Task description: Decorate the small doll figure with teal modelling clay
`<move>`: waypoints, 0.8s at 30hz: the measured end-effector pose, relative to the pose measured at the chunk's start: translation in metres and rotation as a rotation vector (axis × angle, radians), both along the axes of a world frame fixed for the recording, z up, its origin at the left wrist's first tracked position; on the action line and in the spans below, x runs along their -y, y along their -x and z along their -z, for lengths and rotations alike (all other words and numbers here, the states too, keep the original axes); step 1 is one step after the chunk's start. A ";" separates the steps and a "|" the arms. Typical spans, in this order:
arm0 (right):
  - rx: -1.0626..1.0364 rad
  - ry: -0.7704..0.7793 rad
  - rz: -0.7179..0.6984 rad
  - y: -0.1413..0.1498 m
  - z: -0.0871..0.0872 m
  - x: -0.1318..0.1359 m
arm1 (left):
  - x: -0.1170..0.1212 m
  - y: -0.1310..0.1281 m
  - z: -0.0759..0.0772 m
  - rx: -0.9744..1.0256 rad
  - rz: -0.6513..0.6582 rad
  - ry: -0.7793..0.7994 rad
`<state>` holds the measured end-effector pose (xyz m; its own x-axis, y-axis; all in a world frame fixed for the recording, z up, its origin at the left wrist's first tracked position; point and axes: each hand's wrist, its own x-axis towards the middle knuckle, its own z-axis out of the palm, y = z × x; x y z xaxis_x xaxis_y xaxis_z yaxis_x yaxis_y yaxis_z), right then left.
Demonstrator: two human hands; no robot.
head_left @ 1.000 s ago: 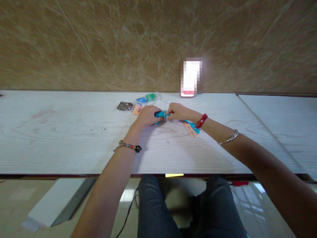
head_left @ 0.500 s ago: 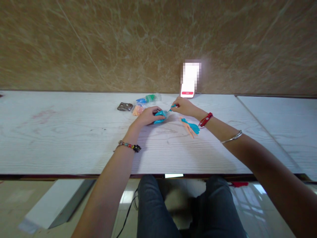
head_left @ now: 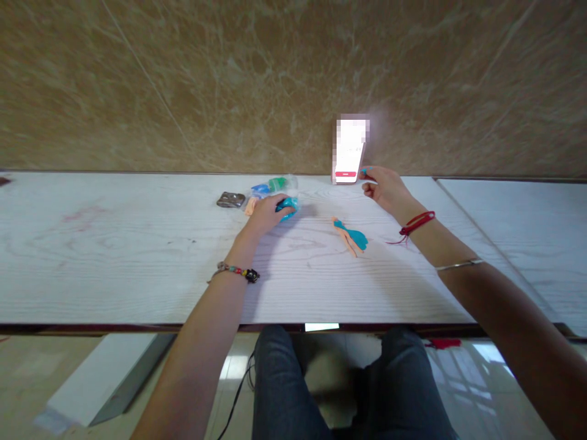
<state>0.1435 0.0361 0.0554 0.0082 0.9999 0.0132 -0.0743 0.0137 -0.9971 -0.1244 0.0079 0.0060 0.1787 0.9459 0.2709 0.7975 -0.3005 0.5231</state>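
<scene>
My left hand [head_left: 268,212] is closed around a clear packet of blue modelling clay [head_left: 288,209], just above the table. To the right of the phone, my right hand [head_left: 384,186] is raised, and a small piece of blue clay [head_left: 364,172] shows at its fingertips. Between the two hands a flat clay figure [head_left: 352,236] lies on the table, with peach limbs and a blue, dress-like part that flares at its lower right end.
Left of my left hand lie a brown clay packet [head_left: 230,200], a peach packet [head_left: 251,206], a blue packet [head_left: 260,189] and a green packet [head_left: 277,183]. A lit phone [head_left: 347,160] leans against the marbled wall at the back of the white table [head_left: 137,263].
My right hand has moved right, away from the packet, with a bit of blue clay. My left hand has shifted slightly left with the packet. The clay figure stays in place.
</scene>
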 end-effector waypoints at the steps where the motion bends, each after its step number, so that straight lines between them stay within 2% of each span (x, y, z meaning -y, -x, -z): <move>1: -0.014 -0.003 -0.001 -0.005 0.001 0.003 | 0.001 0.000 -0.001 -0.086 -0.024 -0.033; 5: -0.092 -0.013 0.055 -0.023 0.008 0.009 | 0.004 0.000 -0.001 -0.345 -0.125 -0.077; 10: -0.237 -0.104 0.157 -0.045 0.013 0.007 | 0.005 0.000 0.002 -0.431 -0.139 -0.077; 14: -0.266 -0.114 0.098 -0.049 0.011 0.010 | 0.011 -0.005 0.002 -0.446 -0.069 -0.119; 18: -0.255 -0.075 0.028 -0.039 0.011 0.015 | 0.020 -0.023 -0.002 -0.428 0.050 -0.228; 22: -0.269 -0.065 -0.002 -0.035 0.012 0.017 | 0.024 -0.044 -0.004 -0.454 0.010 -0.299; 24: -0.290 -0.078 0.000 -0.038 0.012 0.018 | 0.021 -0.051 -0.005 -0.479 -0.003 -0.282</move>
